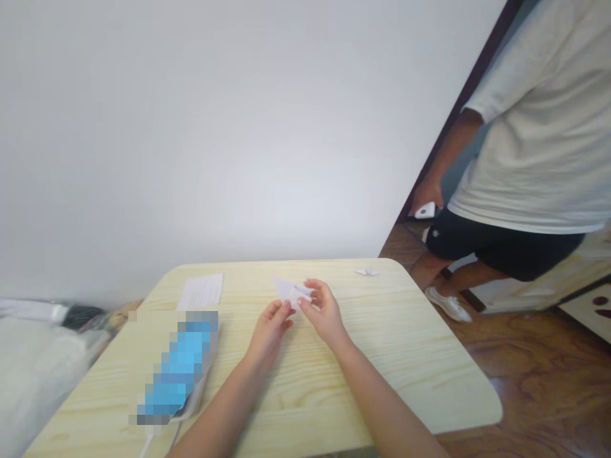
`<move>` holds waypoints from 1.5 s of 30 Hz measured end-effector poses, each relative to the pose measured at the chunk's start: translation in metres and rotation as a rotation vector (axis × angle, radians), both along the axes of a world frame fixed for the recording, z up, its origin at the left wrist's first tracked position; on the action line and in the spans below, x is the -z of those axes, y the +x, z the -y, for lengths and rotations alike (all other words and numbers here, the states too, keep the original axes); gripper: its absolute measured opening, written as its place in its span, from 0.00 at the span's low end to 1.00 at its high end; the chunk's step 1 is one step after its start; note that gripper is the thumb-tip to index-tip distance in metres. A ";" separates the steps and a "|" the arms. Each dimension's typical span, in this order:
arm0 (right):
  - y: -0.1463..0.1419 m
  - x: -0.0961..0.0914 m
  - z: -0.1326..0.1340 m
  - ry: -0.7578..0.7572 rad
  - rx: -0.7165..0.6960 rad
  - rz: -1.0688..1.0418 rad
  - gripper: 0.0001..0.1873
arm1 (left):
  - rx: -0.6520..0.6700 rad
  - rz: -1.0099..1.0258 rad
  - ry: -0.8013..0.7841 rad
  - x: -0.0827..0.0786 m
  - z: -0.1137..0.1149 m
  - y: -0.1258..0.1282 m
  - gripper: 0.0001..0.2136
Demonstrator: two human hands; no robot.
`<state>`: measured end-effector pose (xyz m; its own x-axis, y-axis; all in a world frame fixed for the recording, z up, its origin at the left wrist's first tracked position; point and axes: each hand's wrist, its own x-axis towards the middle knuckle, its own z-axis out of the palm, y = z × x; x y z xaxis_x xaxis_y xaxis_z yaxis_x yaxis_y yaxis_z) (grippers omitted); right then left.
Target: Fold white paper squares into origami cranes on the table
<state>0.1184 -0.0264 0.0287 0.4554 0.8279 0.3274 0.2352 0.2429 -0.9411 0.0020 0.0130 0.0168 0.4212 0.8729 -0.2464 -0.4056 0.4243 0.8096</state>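
Observation:
Above the middle of the table, a small folded piece of white paper is held between both hands, its pointed end toward the upper left. My left hand pinches its lower edge between thumb and fingers. On the right side, my right hand grips the paper with the thumb in front and the fingers curled behind. Part of the paper is hidden by the fingers. A small folded white paper piece lies apart, near the far right edge of the table.
The pale wooden table stands against a white wall. At left lie a sheet of paper with print and a blurred phone-like device with a white cable. A person stands at right, holding a white object.

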 end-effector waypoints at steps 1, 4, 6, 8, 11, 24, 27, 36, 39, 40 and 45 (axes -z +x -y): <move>0.000 0.002 -0.001 -0.026 -0.033 -0.073 0.18 | -0.005 -0.015 0.012 0.000 0.000 0.000 0.11; -0.001 0.004 -0.004 -0.039 -0.078 -0.161 0.14 | -0.009 -0.046 0.068 0.002 0.000 0.000 0.12; -0.001 0.004 -0.004 -0.032 -0.067 -0.159 0.14 | -0.009 -0.048 0.089 0.002 0.000 0.000 0.12; -0.001 0.004 -0.003 -0.034 -0.057 -0.149 0.13 | -0.006 -0.030 0.088 0.001 0.000 0.000 0.12; -0.001 0.005 -0.003 -0.051 -0.046 -0.139 0.12 | -0.017 -0.008 0.080 -0.002 0.001 0.001 0.13; -0.002 0.005 -0.004 -0.084 -0.079 -0.286 0.14 | -0.068 -0.076 0.119 0.000 0.000 0.001 0.13; -0.003 0.002 -0.003 -0.091 -0.071 -0.285 0.13 | -0.073 -0.072 0.120 0.001 -0.001 0.001 0.12; 0.000 0.001 -0.001 -0.073 -0.004 -0.119 0.12 | -0.099 -0.092 0.146 0.001 -0.002 0.000 0.12; 0.001 0.000 0.001 -0.026 0.023 0.019 0.11 | -0.115 -0.105 0.155 0.000 -0.003 -0.001 0.13; 0.002 0.000 0.002 -0.015 0.018 0.051 0.11 | -0.121 -0.110 0.158 0.000 -0.003 -0.001 0.13; 0.001 0.001 0.002 -0.016 -0.006 0.058 0.11 | -0.142 -0.156 0.208 0.003 -0.005 -0.002 0.13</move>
